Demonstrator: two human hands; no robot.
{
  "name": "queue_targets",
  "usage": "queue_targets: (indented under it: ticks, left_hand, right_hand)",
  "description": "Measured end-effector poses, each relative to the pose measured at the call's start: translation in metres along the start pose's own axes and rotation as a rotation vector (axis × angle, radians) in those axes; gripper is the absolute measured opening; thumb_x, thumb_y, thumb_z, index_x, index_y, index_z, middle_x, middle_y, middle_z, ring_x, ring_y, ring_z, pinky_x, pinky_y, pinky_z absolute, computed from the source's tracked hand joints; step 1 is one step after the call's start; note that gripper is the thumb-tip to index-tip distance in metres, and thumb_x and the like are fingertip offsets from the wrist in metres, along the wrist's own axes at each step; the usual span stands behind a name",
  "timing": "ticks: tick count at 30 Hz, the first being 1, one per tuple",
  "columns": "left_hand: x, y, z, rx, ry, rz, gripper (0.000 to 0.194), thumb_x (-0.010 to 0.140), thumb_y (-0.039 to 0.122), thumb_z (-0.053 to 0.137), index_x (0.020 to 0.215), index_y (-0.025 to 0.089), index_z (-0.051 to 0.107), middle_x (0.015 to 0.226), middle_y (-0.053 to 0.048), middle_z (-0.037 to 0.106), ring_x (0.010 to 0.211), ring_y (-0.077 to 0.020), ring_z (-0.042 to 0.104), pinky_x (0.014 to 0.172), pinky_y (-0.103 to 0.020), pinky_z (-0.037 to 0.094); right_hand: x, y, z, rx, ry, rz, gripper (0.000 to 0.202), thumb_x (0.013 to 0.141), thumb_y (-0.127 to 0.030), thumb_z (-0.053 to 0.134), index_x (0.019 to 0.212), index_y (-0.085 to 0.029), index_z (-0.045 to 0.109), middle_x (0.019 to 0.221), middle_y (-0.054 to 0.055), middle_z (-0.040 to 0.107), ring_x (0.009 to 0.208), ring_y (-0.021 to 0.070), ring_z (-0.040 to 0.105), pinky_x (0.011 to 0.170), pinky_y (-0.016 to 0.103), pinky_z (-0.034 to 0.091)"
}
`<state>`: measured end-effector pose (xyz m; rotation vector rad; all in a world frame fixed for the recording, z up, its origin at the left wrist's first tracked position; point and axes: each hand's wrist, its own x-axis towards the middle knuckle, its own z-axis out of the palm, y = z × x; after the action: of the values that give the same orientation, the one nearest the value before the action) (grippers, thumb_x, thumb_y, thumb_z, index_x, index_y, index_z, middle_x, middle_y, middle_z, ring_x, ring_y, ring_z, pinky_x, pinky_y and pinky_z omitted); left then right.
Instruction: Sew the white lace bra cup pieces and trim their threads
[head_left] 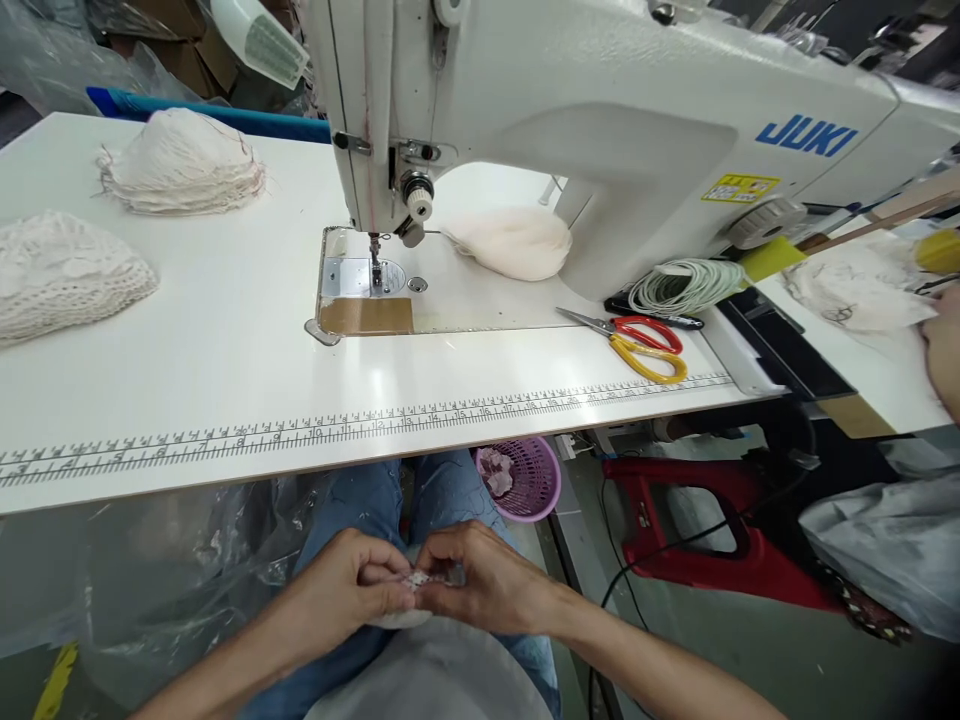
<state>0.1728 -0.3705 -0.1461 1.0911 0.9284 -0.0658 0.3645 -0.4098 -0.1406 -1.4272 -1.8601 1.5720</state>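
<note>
Some pale fabric (405, 617), partly behind fingers (386, 554)

Sewing machine (570, 90) on table (225, 370), upper frame.
Two fabric stacks (180, 165) lie upper left; scissors (619, 330), right of centre, before cord coil (697, 290); fabric piece (415, 578), lower centre, between left hand (352, 580) and right hand (476, 575).

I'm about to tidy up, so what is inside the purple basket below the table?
Inside the purple basket lies a small heap of crumpled pale pieces. Anything lying beneath them is covered, so I cannot tell what is there.
</note>
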Motion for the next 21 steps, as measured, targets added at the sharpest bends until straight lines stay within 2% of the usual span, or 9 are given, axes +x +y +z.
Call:
queue_targets:
  ticks: [4,8,11,15,21]
  left_hand:
    - [0.008,0.006,0.002,0.027,0.011,-0.038,0.039,0.063,0.048,0.069,0.069,0.009,0.067,0.049,0.007,0.033,0.051,-0.0075,0.02,0.048,-0.022,0.015]
    - [0.01,0.007,0.001,-0.062,0.025,-0.054,0.044,0.056,0.053,0.074,0.066,0.011,0.068,0.05,0.004,0.045,0.051,-0.008,0.028,0.049,-0.022,0.019]
    - [0.009,0.007,0.001,-0.127,0.003,-0.076,0.043,0.054,0.053,0.077,0.062,0.012,0.065,0.051,0.004,0.048,0.051,-0.0078,0.032,0.05,-0.021,0.02]
    - [0.007,0.012,0.003,-0.147,-0.049,-0.085,0.044,0.055,0.052,0.078,0.062,0.013,0.059,0.051,0.007,0.043,0.051,-0.0068,0.029,0.049,-0.021,0.017]
    - [0.008,0.014,0.008,-0.169,-0.069,-0.089,0.049,0.057,0.056,0.075,0.073,0.014,0.056,0.046,0.01,0.039,0.047,-0.0059,0.023,0.047,-0.022,0.012]
  right_hand:
    - [-0.006,0.001,-0.006,0.002,0.013,0.053,0.021,0.077,-0.035,0.065,0.082,-0.015,0.066,0.065,-0.002,0.057,0.062,0.0105,0.053,0.054,0.018,0.035]
    - [-0.01,0.006,-0.009,0.08,0.028,0.01,0.023,0.08,-0.037,0.062,0.082,-0.014,0.066,0.068,-0.001,0.058,0.063,0.0101,0.052,0.056,0.017,0.037]
    - [-0.011,0.009,-0.01,0.126,0.031,-0.056,0.026,0.081,-0.039,0.061,0.08,-0.014,0.065,0.066,-0.001,0.055,0.061,0.0094,0.048,0.056,0.018,0.036]
    - [-0.012,0.011,-0.012,0.19,-0.01,-0.112,0.035,0.085,-0.044,0.055,0.079,-0.012,0.064,0.065,0.0,0.054,0.059,0.0095,0.046,0.055,0.019,0.036]
    - [-0.016,0.009,-0.015,0.135,-0.015,-0.113,0.028,0.089,-0.037,0.05,0.082,-0.013,0.063,0.07,0.001,0.057,0.064,0.0102,0.049,0.058,0.019,0.037]
